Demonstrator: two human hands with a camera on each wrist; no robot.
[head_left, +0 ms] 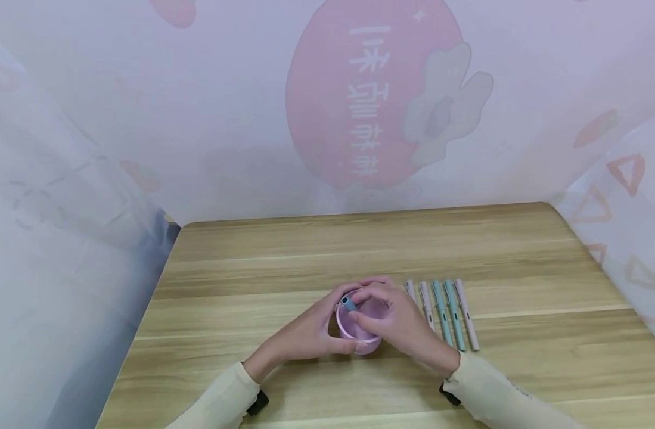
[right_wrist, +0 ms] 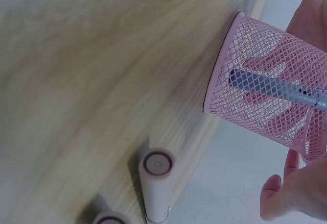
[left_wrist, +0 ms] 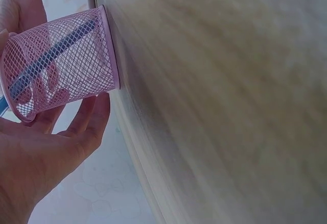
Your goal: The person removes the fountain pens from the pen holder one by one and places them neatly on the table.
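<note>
— Pens first: how many do you count?

— Five pens [head_left: 442, 314] in a row on the table [head_left: 252, 268], toward its near edge, plus one blue pen [head_left: 349, 304] pinched in my right hand [head_left: 397, 325].

— And the cup?

— One pink mesh cup [head_left: 357, 333], just left of the row. My left hand [head_left: 306, 333] curls round its wall; I'd hold it steady and lower the pen slowly.

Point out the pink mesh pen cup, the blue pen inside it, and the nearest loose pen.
pink mesh pen cup [left_wrist: 76, 55], left wrist view, mesh side wall.
blue pen [right_wrist: 265, 85], right wrist view, barrel.
nearest loose pen [right_wrist: 156, 164], right wrist view, end cap.
</note>
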